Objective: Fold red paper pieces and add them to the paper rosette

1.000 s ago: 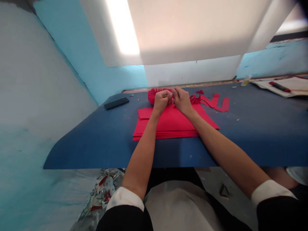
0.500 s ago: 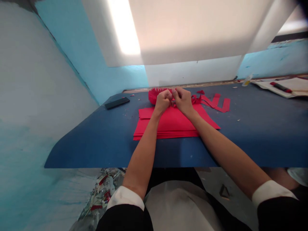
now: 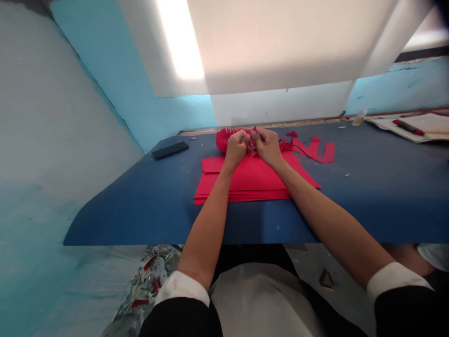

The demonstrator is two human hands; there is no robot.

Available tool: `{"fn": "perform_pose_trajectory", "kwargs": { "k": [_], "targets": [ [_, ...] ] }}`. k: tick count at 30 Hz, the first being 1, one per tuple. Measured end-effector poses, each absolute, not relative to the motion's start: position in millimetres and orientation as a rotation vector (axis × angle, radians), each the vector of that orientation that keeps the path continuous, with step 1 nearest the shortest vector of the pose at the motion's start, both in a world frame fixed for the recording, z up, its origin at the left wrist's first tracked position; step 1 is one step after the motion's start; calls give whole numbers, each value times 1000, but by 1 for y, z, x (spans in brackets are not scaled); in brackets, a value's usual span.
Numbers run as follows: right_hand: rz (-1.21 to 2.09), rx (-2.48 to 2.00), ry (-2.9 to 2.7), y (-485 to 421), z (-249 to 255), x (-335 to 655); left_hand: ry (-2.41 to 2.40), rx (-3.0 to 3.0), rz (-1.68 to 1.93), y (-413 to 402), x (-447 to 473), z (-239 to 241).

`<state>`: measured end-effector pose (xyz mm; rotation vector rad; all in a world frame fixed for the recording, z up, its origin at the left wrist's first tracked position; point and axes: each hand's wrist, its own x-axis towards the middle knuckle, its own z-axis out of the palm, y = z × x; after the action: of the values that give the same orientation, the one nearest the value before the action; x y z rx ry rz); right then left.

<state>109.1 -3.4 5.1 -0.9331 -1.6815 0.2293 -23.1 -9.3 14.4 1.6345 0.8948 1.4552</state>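
My left hand (image 3: 237,148) and my right hand (image 3: 266,144) are close together above a stack of red sheets (image 3: 256,175). Both have their fingers closed in a pinch on a small piece of red paper (image 3: 254,129), its tip showing at the right thumb. Behind the left hand sits a spiky, pleated red paper piece (image 3: 222,139), partly covered by that hand. Folded red paper bits (image 3: 286,144) lie just right of my right hand. Fingers hide most of the paper between them.
Red paper strips (image 3: 328,153) lie right of the stack on the blue tabletop (image 3: 140,201). A dark phone (image 3: 170,150) rests at the left. Far right are a small bottle (image 3: 359,117), papers (image 3: 435,123) and a red-and-black marker (image 3: 409,127). Litter (image 3: 154,276) lies below the table.
A red paper tip now stands up above my right thumb. Both hands stay in nearly the same place, fingers closed.
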Motion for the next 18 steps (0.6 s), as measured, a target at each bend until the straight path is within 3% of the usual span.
{"fn": "perform_pose_trajectory", "kwargs": {
  "k": [18],
  "targets": [
    [309,-862,-1465,0,4,103,899,1495,1598,-4,-23,13]
  ]
}}
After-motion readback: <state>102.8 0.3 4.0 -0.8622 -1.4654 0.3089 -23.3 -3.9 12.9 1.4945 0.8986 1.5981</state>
